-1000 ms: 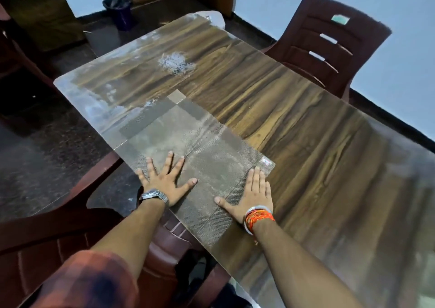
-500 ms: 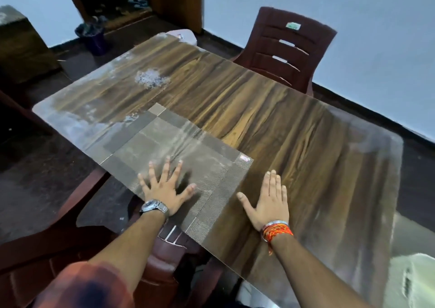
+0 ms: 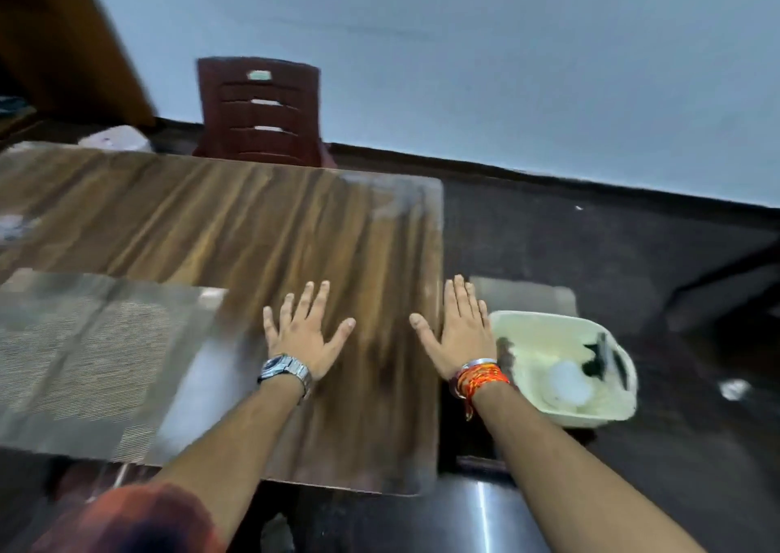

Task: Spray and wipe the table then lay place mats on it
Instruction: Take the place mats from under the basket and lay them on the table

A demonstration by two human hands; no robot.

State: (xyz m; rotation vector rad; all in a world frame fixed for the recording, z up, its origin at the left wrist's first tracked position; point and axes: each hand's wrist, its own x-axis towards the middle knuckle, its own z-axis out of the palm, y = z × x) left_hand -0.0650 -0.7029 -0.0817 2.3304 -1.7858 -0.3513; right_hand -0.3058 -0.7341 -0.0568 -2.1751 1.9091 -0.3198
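A grey woven place mat [image 3: 84, 362] lies flat on the wood-grain table [image 3: 236, 223] at the near left. My left hand [image 3: 306, 335], with a metal watch, hovers open over bare tabletop to the right of the mat. Over the table's right edge my right hand [image 3: 458, 333], with orange threads at the wrist, is spread open and holds nothing. Neither hand touches the mat. The picture is blurred by motion.
A cream plastic basin [image 3: 591, 409] with a white object and something dark inside sits low beside the table's right end. A maroon plastic chair [image 3: 259, 109] stands at the far side. Dark floor [image 3: 591, 236] stretches right, under a pale wall.
Both hands have left the place mat and shifted right along the table. The view has swung right, bringing the table's right end and the basin into sight.
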